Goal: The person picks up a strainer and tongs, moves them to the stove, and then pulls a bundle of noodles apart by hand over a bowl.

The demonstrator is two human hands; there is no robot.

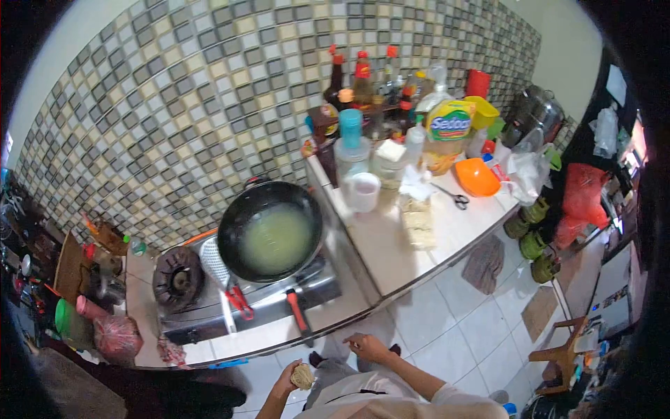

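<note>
My left hand [285, 380] is closed around a pale cake of dried noodles [302, 377], held low in front of my body. Nothing shows in my right hand [368, 347], which hovers short of the counter edge with its fingers partly spread. Ahead, a black wok [230, 241] with pale yellowish liquid [279, 237] sits on the gas stove [265, 297]. Beside it on the left lies a perforated skimmer [213, 260], with red-handled tongs [239, 302] nearby. On the right counter rests a block of dried noodles [419, 227].
The wok's red-and-black handle [299, 314] juts over the stove's front edge. Jars, sauce bottles [362, 80], a white cup [363, 192], an orange bowl [477, 177] and scissors [458, 201] crowd the right counter. Green gas cylinders [532, 244] and a stool [560, 353] stand on the right.
</note>
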